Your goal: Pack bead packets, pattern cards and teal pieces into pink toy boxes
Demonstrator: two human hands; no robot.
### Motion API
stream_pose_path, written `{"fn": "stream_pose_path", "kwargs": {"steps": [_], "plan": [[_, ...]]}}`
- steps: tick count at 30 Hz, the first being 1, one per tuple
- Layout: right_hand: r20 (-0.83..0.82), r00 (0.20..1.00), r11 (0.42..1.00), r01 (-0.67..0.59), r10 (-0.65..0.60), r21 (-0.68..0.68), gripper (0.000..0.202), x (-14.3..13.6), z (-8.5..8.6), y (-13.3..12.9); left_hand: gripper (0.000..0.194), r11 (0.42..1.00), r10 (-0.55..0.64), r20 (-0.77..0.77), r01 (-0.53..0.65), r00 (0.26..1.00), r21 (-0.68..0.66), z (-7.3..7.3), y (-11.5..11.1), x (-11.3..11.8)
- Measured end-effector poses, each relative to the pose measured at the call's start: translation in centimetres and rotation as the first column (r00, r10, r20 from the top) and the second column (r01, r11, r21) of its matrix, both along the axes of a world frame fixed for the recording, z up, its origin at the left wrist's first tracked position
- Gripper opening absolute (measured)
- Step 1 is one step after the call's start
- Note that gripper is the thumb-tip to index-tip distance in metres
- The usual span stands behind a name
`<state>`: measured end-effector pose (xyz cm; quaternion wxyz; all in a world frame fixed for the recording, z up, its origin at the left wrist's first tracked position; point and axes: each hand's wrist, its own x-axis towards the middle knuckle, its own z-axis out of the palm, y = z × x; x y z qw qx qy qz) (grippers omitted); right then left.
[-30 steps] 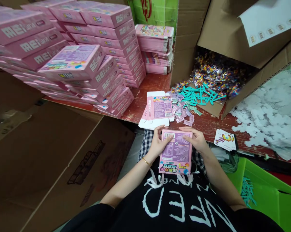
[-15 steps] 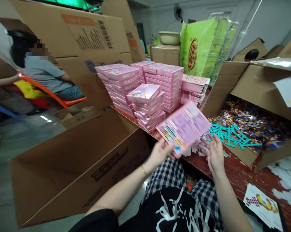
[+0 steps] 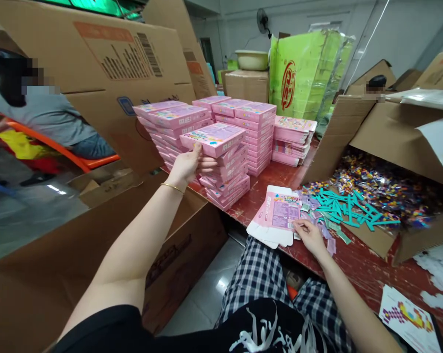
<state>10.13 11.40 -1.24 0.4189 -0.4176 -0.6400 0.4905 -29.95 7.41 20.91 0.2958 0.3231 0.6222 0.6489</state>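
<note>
My left hand [image 3: 192, 165] is at a pink box [image 3: 214, 137] on top of the front stack, its thumb against the box's near side and its fingers stretched out below. The box sits askew, its left end jutting past the stack of pink boxes [image 3: 230, 181]. At the table's front edge lie several flat, unfolded pink cartons [image 3: 276, 211] with white flaps. My right hand [image 3: 309, 235] pinches the right edge of the top carton between thumb and fingers. Close by are small purple and green packets [image 3: 341, 234] and turquoise plastic sticks [image 3: 348, 208].
More stacked pink boxes [image 3: 256, 139] stand behind. An open cardboard box [image 3: 339, 132] at right spills bags of colourful small pieces [image 3: 383, 186]. Printed leaflets [image 3: 408, 318] lie at the front right. A large open carton [image 3: 184, 255] stands left of my legs; a person [image 3: 74, 117] sits beyond.
My left hand has carried the pink box up and left onto the front stack. My right hand has come down to the flat cartons, which are now in plain view.
</note>
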Motion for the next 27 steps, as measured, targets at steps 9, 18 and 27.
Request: {"fn": "stream_pose_path", "kwargs": {"steps": [9, 18, 27], "plan": [[0.551, 0.830, 0.967, -0.066, -0.084, 0.248, 0.027, -4.8, 2.5, 11.4, 0.043, 0.917, -0.397, -0.442, 0.367, 0.805, -0.155, -16.8, -3.6, 14.4], [0.635, 0.747, 0.953, -0.297, 0.196, 0.055, 0.027, -6.7, 7.4, 13.3, 0.089, 0.916, -0.400, -0.757, 0.239, 0.517, -0.321, -23.8, -3.0, 20.2], [0.101, 0.992, 0.794, -0.122, 0.077, 0.595, 0.014, -1.1, 14.2, -2.8, 0.039, 0.788, -0.605, -0.357, 0.600, 0.712, -0.138, -12.0, -8.0, 21.7]]}}
